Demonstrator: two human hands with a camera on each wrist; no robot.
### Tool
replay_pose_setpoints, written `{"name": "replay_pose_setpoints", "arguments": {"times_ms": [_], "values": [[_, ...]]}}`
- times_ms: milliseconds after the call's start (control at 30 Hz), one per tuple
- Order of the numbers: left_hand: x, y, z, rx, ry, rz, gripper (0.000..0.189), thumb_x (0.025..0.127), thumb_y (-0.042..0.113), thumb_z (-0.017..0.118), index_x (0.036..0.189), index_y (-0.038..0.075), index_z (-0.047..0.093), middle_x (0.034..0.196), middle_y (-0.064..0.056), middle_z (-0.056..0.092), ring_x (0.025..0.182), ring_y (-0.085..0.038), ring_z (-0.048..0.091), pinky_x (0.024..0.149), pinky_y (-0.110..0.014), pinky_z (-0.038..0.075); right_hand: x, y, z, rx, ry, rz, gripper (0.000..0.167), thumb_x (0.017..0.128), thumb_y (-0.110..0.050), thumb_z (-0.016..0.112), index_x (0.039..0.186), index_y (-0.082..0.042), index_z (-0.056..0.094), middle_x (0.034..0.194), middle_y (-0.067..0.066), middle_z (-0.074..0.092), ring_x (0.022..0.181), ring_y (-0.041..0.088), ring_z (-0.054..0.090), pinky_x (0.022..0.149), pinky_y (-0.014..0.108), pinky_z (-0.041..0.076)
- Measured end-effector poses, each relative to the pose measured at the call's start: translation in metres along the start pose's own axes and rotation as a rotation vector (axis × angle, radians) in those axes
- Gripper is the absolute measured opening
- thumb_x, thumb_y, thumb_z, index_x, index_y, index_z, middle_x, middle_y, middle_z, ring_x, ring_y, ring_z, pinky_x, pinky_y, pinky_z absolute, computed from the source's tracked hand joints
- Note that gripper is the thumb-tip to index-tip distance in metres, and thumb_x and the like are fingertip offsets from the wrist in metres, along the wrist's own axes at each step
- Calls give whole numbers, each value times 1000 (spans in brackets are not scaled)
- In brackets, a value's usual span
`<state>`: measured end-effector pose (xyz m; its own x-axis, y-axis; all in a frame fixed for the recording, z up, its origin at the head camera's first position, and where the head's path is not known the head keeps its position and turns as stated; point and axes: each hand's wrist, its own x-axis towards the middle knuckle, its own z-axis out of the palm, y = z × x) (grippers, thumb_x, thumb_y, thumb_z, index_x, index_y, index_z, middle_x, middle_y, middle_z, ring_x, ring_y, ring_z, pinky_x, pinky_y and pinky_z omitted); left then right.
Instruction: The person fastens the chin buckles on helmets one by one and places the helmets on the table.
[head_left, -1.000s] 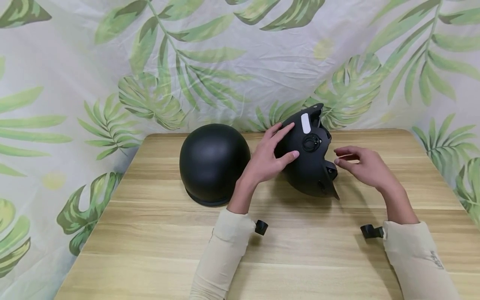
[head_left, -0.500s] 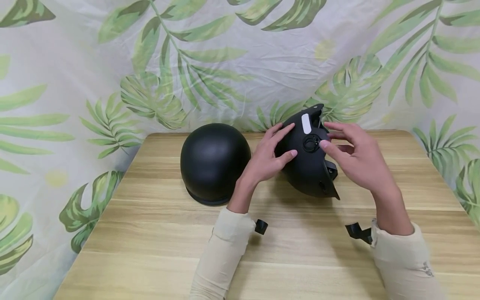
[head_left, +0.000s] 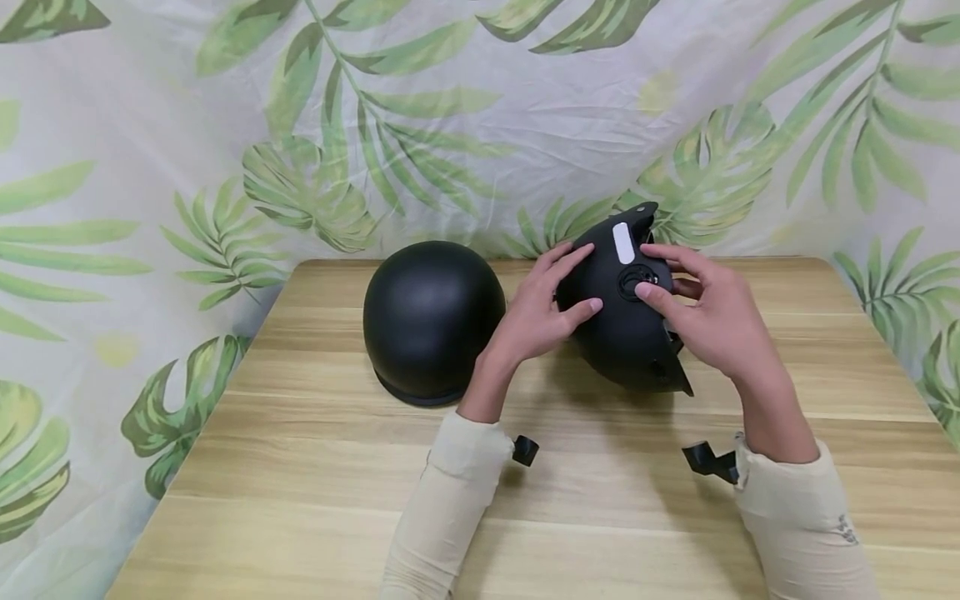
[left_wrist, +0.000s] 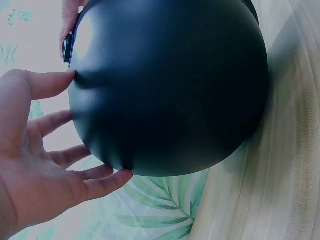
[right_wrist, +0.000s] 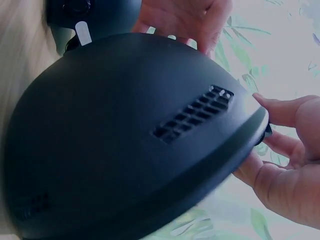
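A black helmet [head_left: 618, 346] lies tipped on its side at the back right of the table, its opening facing right. It carries a white sticker and a round fitting [head_left: 636, 283]. My left hand [head_left: 536, 312] rests spread on its crown, thumb and fingertips touching the shell. On the opposite side my right hand [head_left: 716, 312] grips the edge, thumb outside at the fitting and fingers behind the rim. The right wrist view shows a meshed vent [right_wrist: 195, 114] in the shell. Just left of my left hand stands a second black helmet [head_left: 435, 321], dome up.
The wooden table [head_left: 315, 500] ends at the back against a leaf-printed cloth [head_left: 420, 117]. Small black wrist mounts [head_left: 525, 451] jut from both sleeves over the tabletop. The second helmet sits close beside my left forearm.
My right hand has moved up and left from beside the opening onto the tipped helmet's edge and now grips it. The left hand stays on the crown.
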<state>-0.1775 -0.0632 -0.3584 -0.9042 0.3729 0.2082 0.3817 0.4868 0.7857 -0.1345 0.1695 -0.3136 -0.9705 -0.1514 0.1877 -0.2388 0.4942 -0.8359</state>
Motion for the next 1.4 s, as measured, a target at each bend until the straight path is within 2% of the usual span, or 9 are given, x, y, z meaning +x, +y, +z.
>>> {"name": "replay_pose_setpoints", "arguments": {"times_ms": [100,233,300,533,667,867,1000,1233,1400], "values": [[1,0,1,-6,-7,-19,71,100,30,73,164,23,42,173,-11,31,157,-28,38,120,-49,48,0,2,-1,51,23,28,48,103,-17,71,150,-20,62,149,14,59,127,28,71,85,6,55],[1,-1,2,-27,-7,-50,74,100,31,74,165,21,40,173,-11,30,156,-28,39,118,-48,50,0,6,-3,128,64,38,48,103,-14,71,150,-16,62,135,9,62,111,0,73,84,11,58],[1,-1,2,-45,-7,-59,74,101,32,73,165,21,40,173,-10,31,157,-27,39,117,-48,50,1,9,-5,196,93,34,48,102,-10,71,149,-11,62,127,5,63,102,-8,72,81,14,60],[0,-3,-1,-128,16,-61,70,102,36,72,164,24,42,170,-3,38,155,-24,43,117,-47,51,3,17,-15,579,207,88,48,96,-8,78,142,-7,67,116,1,67,90,3,78,69,20,63],[0,-5,0,-139,15,-53,70,102,36,72,164,23,42,168,-3,42,151,-30,50,116,-46,52,4,21,-20,703,241,92,48,94,-5,79,140,-7,68,114,1,71,84,6,78,65,20,63],[0,-7,5,-151,-6,-50,71,103,34,71,165,21,40,168,-6,42,148,-32,54,113,-43,54,4,26,-23,788,273,120,48,91,-8,82,137,-9,70,111,1,75,84,10,76,62,21,62],[1,-10,8,-155,-10,-73,75,102,38,71,167,22,36,171,-6,39,150,-34,51,112,-45,55,5,29,-27,827,267,150,48,91,-10,82,137,-11,71,111,1,77,88,11,76,62,22,61],[5,-12,11,-71,-7,-75,82,101,47,71,169,29,30,173,-1,36,158,-21,40,126,-40,40,7,34,-35,997,187,132,39,96,2,73,134,-9,70,106,7,78,87,16,77,65,26,63],[5,-11,11,-108,-27,-64,82,102,45,70,170,30,27,174,-1,34,159,-18,38,127,-37,38,7,37,-38,1055,189,148,38,97,3,71,134,-8,68,104,9,80,82,17,78,64,27,63]]}}
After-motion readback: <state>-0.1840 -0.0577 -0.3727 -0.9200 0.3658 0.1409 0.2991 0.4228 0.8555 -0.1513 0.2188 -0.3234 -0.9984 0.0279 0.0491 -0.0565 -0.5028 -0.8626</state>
